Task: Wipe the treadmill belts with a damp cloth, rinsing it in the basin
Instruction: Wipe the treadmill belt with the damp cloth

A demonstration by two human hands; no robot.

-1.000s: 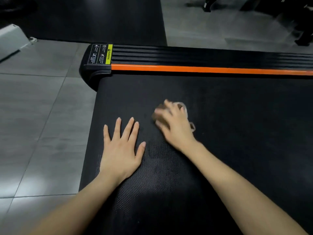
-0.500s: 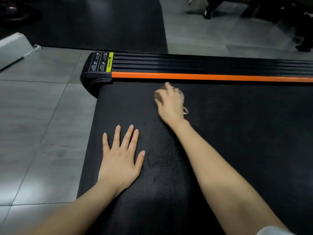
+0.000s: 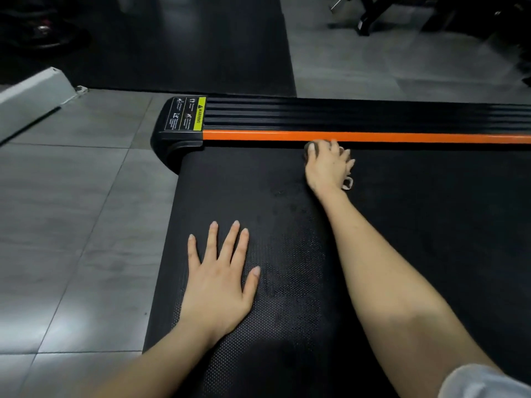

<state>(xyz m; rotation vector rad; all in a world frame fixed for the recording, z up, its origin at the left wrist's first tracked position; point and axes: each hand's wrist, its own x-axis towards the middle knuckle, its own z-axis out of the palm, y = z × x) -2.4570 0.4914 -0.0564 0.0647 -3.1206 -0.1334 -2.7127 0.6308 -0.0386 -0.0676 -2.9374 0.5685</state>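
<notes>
My right hand [image 3: 327, 168] grasping cloth [image 3: 311, 149] at orange rail [image 3: 416, 137], left hand [image 3: 219, 277] flat, fingers [image 3: 233, 242] released, belt [image 3: 436, 231] open rightward

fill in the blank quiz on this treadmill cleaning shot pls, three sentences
1. The right hand holds a ____ at the far edge of the belt.
2. The left hand lies ____ on the belt, fingers spread.
3. The stripe along the rail is coloured ____.
Missing words: cloth; flat; orange.
</notes>
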